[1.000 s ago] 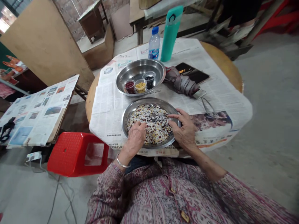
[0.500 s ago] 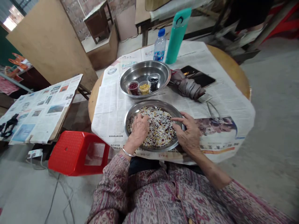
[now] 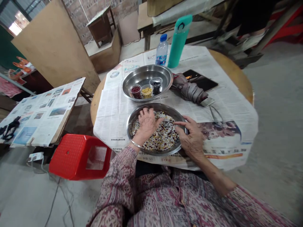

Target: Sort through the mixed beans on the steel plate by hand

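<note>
Item: your left hand (image 3: 147, 126), open and palm down, fingers spread on the mixed grains (image 3: 163, 139), gripping nothing. A metal bangle (image 3: 135, 144) circles the wrist. Change: this hand now lies farther into the plate than it did a moment ago, and it covers more of the grains.

Item: your right hand (image 3: 191, 138), curved at the plate's right rim, its fingers reaching over the edge. You cannot tell from this view whether it grips the rim or only rests there.

Item: the steel plate (image 3: 153, 105) holding those grains, at the near side of the worktop (image 3: 233, 71), on spread newspaper (image 3: 109, 110).

Beyond it, a second steel plate (image 3: 146, 69) carries three small cups: red beans (image 3: 135, 91) on the left, yellow grains (image 3: 146, 92) in the middle, black beans (image 3: 155, 85) on the right.

Right of that plate: a folded grey umbrella (image 3: 189, 91) and a black phone (image 3: 201, 79).

Far edge: a water bottle (image 3: 162, 52) and a green flask (image 3: 177, 42).

Below the worktop, left: a red stool (image 3: 80, 157).
</note>
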The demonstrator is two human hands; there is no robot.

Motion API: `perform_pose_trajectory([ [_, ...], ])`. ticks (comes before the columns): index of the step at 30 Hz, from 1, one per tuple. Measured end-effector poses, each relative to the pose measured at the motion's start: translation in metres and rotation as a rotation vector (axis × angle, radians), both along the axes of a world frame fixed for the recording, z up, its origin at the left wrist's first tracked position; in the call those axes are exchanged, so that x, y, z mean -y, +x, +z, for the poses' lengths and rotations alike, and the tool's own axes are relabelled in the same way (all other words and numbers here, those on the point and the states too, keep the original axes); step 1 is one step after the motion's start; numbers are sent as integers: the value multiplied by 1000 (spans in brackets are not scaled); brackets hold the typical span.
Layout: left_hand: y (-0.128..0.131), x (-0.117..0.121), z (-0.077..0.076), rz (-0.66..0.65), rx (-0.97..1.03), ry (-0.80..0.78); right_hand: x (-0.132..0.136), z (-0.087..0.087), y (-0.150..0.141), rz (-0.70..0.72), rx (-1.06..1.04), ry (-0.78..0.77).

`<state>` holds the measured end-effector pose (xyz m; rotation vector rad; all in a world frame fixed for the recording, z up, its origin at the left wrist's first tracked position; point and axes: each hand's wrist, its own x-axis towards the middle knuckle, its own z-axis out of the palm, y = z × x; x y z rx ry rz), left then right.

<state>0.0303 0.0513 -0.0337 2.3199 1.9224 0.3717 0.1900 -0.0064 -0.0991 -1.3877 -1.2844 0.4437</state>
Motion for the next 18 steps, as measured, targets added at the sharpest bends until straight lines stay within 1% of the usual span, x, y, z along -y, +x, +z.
perform_pose_trajectory([
  [2, 11, -4, 0, -105, -4, -45, 1, 1, 0, -6, -18, 2],
  [5, 20, 3, 4, -340, -11, -118, 2, 4, -2, -25, -52, -1],
  [8, 16, 18, 8, -541, -55, -150, 2, 5, -3, -35, -69, -8],
  [10, 8, 30, 11, -600, -99, -147, 2, 6, -3, -36, -60, -11],
  [12, -4, 39, 14, -586, -136, -127, 3, 6, -3, -35, -46, -15],
  [14, -19, 46, 16, -503, -135, -88, 2, 6, -3, -33, -34, -13],
  [16, -36, 50, 17, -390, -66, -33, 2, 5, -2, -31, -29, -9],
  [18, -53, 51, 16, -309, 68, 26, 1, 4, -1, -27, -29, -11],
])
